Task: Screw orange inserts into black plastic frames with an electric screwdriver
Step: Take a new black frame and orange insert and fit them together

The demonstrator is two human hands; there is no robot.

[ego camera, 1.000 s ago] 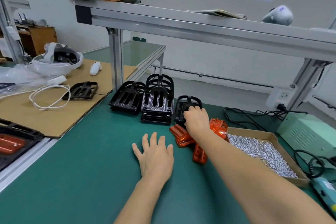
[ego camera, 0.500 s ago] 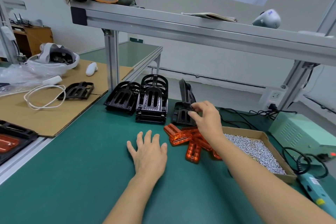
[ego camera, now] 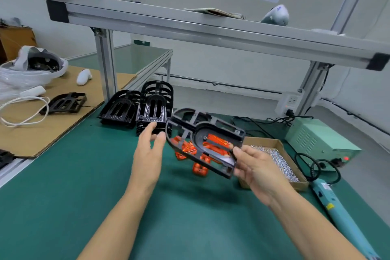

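A cardboard box (ego camera: 295, 177) at the right of the tabletop (ego camera: 63, 186) holds a heap of small silver screws (ego camera: 278, 160). The right hand (ego camera: 256, 170) pinches a black frame (ego camera: 205, 141) by its near corner, lifted over the orange inserts (ego camera: 190, 152) — the left hand (ego camera: 148, 150), fingers relaxed and apart, is just beside its far end. The screwdriver (ego camera: 335, 207) has a label — too blurred to read.

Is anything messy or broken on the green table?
Nothing looks broken. The translucent orange plastic inserts lie criss-crossed in a loose heap, unlike the black plastic frames stacked behind them. Small silver screws stay inside their cardboard box.
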